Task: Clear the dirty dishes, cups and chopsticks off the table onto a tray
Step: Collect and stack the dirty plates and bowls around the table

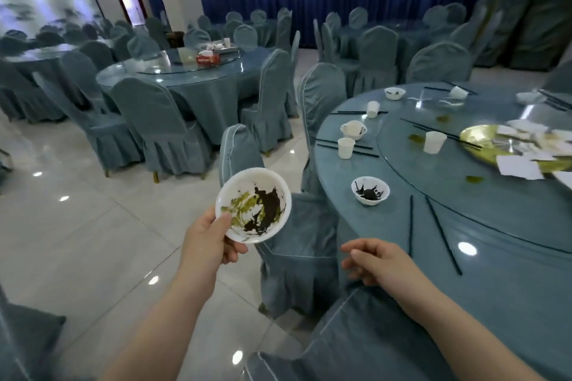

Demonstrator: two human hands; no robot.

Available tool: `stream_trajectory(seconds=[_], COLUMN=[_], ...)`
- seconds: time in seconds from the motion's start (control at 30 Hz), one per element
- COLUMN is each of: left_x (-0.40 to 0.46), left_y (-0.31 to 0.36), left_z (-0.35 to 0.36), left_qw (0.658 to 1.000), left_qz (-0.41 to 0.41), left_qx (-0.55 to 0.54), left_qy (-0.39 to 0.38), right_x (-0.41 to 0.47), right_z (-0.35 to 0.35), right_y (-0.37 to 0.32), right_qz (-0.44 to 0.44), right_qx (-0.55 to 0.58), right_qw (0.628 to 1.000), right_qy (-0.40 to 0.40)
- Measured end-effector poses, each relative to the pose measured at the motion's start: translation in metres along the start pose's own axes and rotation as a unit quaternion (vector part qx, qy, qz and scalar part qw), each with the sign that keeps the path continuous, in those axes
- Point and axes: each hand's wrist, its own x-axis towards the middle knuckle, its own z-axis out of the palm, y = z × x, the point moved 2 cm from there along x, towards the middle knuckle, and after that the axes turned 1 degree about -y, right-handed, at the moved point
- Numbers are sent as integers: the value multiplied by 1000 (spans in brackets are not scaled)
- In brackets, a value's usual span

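Note:
My left hand (213,237) grips a white bowl (253,205) smeared with green and black sauce, holding it over the floor to the left of the round table (510,272). My right hand (376,260) hangs loosely curled and holds nothing, just off the table's near edge. On the table stand a small bowl with black sauce (370,190), two black chopsticks (442,235), a white cup (345,147), another small bowl (353,129), further cups (434,142) and a gold plate (489,142) strewn with paper. No tray shows near my hands.
Blue-covered chairs (297,226) stand between me and the table, one right under my right forearm. A second round table (198,74) at the back carries a red box and a tray-like item. Glossy tiled floor (77,226) lies to the left.

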Motion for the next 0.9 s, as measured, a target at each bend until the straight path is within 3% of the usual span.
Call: stream_trajectory(seconds=[0.2,0.37,0.67,0.9], left_x=[70,133,230,284], left_y=[10,26,29,40], left_z=[34,12,-104,-151], left_qw=[995,988,988,992], left_qz=[-7,11,5,9], left_qx=[-31,-26,-2,-16], left_qy=[-94,-151,-152,-123], right_x=[13,37,115,172], right_z=[-17,10,138,148], right_y=[-6,-29,-59,-25], right_qz=[25,42,55,99], right_qx=[14,8,15,-32], right_qw=[992,978,976,958], right_qy=[119,207,212,268])
